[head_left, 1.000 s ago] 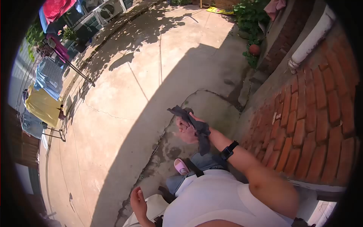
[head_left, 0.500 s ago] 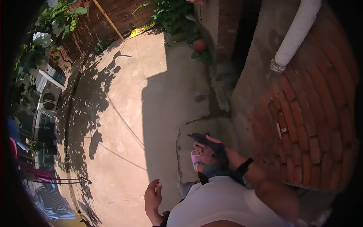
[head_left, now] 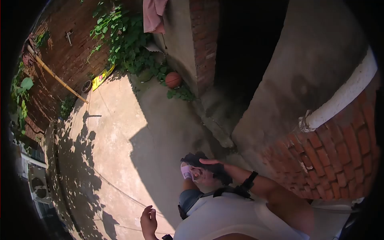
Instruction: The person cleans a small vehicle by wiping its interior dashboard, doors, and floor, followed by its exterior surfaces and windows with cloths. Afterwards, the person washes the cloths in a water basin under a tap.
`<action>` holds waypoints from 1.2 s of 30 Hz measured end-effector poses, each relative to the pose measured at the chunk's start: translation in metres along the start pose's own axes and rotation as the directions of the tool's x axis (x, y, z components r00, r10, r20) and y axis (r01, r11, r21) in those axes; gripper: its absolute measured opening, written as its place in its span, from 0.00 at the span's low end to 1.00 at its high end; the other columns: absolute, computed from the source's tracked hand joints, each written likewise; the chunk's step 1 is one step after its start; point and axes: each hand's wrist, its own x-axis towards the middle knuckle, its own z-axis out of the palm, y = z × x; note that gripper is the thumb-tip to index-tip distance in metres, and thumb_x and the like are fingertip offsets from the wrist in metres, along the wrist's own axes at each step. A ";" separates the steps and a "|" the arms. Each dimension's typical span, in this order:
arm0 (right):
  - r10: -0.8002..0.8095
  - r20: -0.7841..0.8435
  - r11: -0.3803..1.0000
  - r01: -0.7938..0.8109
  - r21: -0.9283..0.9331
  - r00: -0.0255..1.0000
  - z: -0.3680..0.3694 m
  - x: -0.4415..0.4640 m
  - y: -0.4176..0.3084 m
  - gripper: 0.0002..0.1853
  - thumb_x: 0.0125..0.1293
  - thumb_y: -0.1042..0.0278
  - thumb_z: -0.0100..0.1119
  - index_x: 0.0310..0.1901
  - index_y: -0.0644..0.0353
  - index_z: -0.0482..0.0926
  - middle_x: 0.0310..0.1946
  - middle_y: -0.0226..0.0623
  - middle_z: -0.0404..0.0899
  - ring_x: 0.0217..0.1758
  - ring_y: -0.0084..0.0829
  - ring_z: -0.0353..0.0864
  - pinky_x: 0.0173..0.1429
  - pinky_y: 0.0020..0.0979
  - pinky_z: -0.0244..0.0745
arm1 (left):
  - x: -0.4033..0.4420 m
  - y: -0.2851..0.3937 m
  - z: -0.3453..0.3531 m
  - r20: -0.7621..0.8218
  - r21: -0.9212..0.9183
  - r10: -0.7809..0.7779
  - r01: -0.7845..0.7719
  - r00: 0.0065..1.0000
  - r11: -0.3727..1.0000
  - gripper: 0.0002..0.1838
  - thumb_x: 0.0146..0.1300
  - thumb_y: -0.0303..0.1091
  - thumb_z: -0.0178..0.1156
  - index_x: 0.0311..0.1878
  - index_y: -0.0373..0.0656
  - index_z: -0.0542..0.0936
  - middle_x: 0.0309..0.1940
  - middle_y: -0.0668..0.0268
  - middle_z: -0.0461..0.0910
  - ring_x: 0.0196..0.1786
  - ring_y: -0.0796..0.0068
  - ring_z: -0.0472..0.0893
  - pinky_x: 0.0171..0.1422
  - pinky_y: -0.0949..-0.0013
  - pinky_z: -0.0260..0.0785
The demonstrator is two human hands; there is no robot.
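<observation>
My right hand (head_left: 209, 162) is closed round a crumpled dark cloth (head_left: 219, 171) in front of my waist. My thumb lies along its top, and a ragged end of the cloth sticks out to the left. Below it shows my foot in a pink sandal (head_left: 186, 172), partly covered. At the bottom of the view my left hand (head_left: 148, 220) hangs free at my side, its fingers loosely bent and apart, with nothing in it.
Ahead right is a dark doorway (head_left: 248, 52), with a brick wall (head_left: 332, 160) and a white pipe (head_left: 346, 98) close on my right. A basketball (head_left: 173, 80) lies by the leafy plants. A bamboo pole (head_left: 56, 75) leans on the far wall beside a yellow bag (head_left: 103, 79).
My view has swung right and forward, so the doorway and basketball are nearer. The dark cloth stays in my right hand; my left hand still hangs at my side.
</observation>
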 end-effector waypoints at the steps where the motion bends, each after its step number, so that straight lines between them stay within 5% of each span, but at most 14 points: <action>1: -0.010 -0.251 1.000 0.006 -0.019 0.968 -0.007 0.008 -0.018 0.28 0.72 0.43 0.51 0.57 0.63 0.74 0.41 0.35 0.77 0.42 0.27 0.76 0.50 0.29 0.72 | 0.041 0.017 -0.010 0.025 0.072 0.056 -0.058 0.998 0.996 0.16 0.70 0.37 0.55 0.55 0.39 0.79 0.43 0.52 0.84 0.43 0.57 0.84 0.47 0.60 0.75; 2: -0.178 -0.065 0.984 0.177 -0.013 0.982 -0.011 0.018 -0.032 0.28 0.71 0.44 0.52 0.56 0.64 0.75 0.40 0.36 0.78 0.41 0.27 0.78 0.50 0.30 0.73 | 0.080 0.038 -0.021 0.057 0.139 0.111 -0.118 0.992 0.983 0.16 0.70 0.37 0.55 0.55 0.39 0.79 0.43 0.51 0.83 0.44 0.54 0.84 0.48 0.59 0.75; 3: -0.214 -0.090 0.977 0.214 -0.009 0.973 -0.019 0.020 -0.042 0.28 0.71 0.44 0.52 0.56 0.64 0.75 0.40 0.36 0.78 0.41 0.27 0.78 0.50 0.30 0.73 | 0.118 0.060 -0.030 0.088 0.141 0.143 -0.154 0.986 0.978 0.16 0.70 0.37 0.55 0.55 0.39 0.79 0.43 0.51 0.83 0.44 0.54 0.84 0.48 0.59 0.75; 5: -0.215 -0.201 0.958 0.247 0.149 0.956 -0.039 0.019 -0.069 0.25 0.73 0.46 0.47 0.55 0.62 0.70 0.44 0.31 0.69 0.45 0.26 0.72 0.73 0.40 0.60 | 0.199 0.118 -0.036 0.156 0.243 0.397 -0.424 0.905 0.872 0.16 0.69 0.38 0.55 0.54 0.40 0.78 0.44 0.51 0.82 0.45 0.50 0.82 0.48 0.56 0.75; 6: -0.374 -0.101 0.925 0.378 0.030 0.922 -0.012 0.012 -0.088 0.23 0.73 0.47 0.48 0.54 0.62 0.68 0.40 0.30 0.66 0.43 0.25 0.71 0.72 0.39 0.61 | 0.233 0.149 -0.035 0.198 0.296 0.496 -0.534 0.846 0.792 0.16 0.69 0.38 0.56 0.54 0.40 0.78 0.44 0.51 0.82 0.46 0.49 0.81 0.48 0.55 0.74; 9: -0.476 -0.148 0.853 0.496 0.165 0.867 -0.005 -0.001 -0.118 0.24 0.73 0.49 0.50 0.56 0.62 0.67 0.40 0.29 0.66 0.44 0.24 0.70 0.72 0.41 0.61 | 0.318 0.249 -0.018 0.377 0.352 0.704 -0.797 0.601 0.491 0.16 0.68 0.39 0.57 0.54 0.41 0.78 0.44 0.52 0.81 0.44 0.48 0.81 0.47 0.53 0.74; 13: -0.654 -0.443 0.577 0.783 0.233 0.614 -0.009 -0.026 -0.144 0.29 0.71 0.52 0.53 0.65 0.65 0.63 0.38 0.28 0.66 0.43 0.25 0.70 0.71 0.45 0.65 | 0.384 0.369 0.039 0.538 0.176 0.767 -0.936 0.350 0.304 0.16 0.67 0.38 0.57 0.54 0.42 0.77 0.45 0.52 0.81 0.45 0.50 0.81 0.49 0.54 0.74; 15: -0.721 -0.403 0.540 0.822 0.183 0.563 -0.018 -0.030 -0.178 0.32 0.71 0.53 0.54 0.67 0.68 0.61 0.36 0.28 0.66 0.42 0.26 0.70 0.71 0.46 0.66 | 0.405 0.428 0.078 0.585 0.122 0.762 -0.958 0.279 0.258 0.16 0.67 0.39 0.57 0.55 0.42 0.77 0.45 0.52 0.81 0.46 0.50 0.81 0.50 0.54 0.74; 17: -0.618 -0.586 0.522 0.831 0.191 0.523 -0.016 -0.032 -0.227 0.30 0.71 0.54 0.54 0.64 0.69 0.63 0.34 0.28 0.64 0.41 0.26 0.69 0.68 0.45 0.68 | 0.415 0.477 0.108 0.617 0.079 0.755 -0.972 0.223 0.223 0.17 0.67 0.39 0.58 0.55 0.43 0.77 0.45 0.52 0.81 0.47 0.50 0.81 0.51 0.54 0.73; 25: -0.711 -0.183 0.545 0.696 0.467 0.679 -0.099 -0.040 -0.363 0.27 0.70 0.53 0.57 0.63 0.62 0.68 0.48 0.35 0.77 0.55 0.32 0.77 0.60 0.40 0.71 | 0.445 0.654 0.193 0.693 -0.200 0.713 -0.979 -0.111 0.043 0.15 0.66 0.37 0.59 0.53 0.41 0.78 0.44 0.51 0.81 0.47 0.49 0.80 0.51 0.55 0.73; 30: -0.750 -0.580 0.225 0.947 0.228 0.318 -0.094 -0.081 -0.440 0.23 0.71 0.53 0.55 0.58 0.61 0.70 0.38 0.33 0.72 0.47 0.26 0.74 0.48 0.34 0.71 | 0.462 0.766 0.287 0.681 -0.325 0.665 -0.940 -0.308 -0.102 0.16 0.62 0.30 0.58 0.54 0.43 0.78 0.42 0.54 0.81 0.46 0.52 0.81 0.49 0.57 0.74; 34: -0.738 -0.667 0.200 0.977 -0.072 0.102 -0.121 -0.129 -0.500 0.21 0.72 0.60 0.54 0.62 0.58 0.66 0.40 0.34 0.73 0.39 0.26 0.74 0.38 0.30 0.73 | 0.469 0.868 0.359 0.607 -0.527 0.604 -0.830 -0.517 -0.181 0.19 0.57 0.26 0.57 0.54 0.44 0.78 0.43 0.55 0.81 0.47 0.55 0.82 0.50 0.58 0.75; 35: -0.726 -0.685 0.177 0.980 -0.092 0.067 -0.122 -0.142 -0.518 0.21 0.72 0.60 0.53 0.62 0.58 0.66 0.40 0.34 0.73 0.38 0.26 0.74 0.37 0.30 0.72 | 0.479 0.890 0.381 0.538 -0.494 0.585 -0.789 -0.607 -0.365 0.18 0.59 0.26 0.57 0.54 0.43 0.78 0.44 0.55 0.81 0.48 0.56 0.81 0.52 0.58 0.75; 36: -0.710 -0.703 0.151 0.985 -0.087 0.047 -0.121 -0.155 -0.534 0.21 0.72 0.60 0.53 0.62 0.57 0.66 0.40 0.34 0.73 0.37 0.26 0.73 0.35 0.29 0.71 | 0.488 0.904 0.404 0.528 -0.493 0.613 -0.800 -0.587 -0.341 0.17 0.61 0.27 0.56 0.54 0.42 0.78 0.45 0.55 0.81 0.50 0.56 0.81 0.53 0.57 0.74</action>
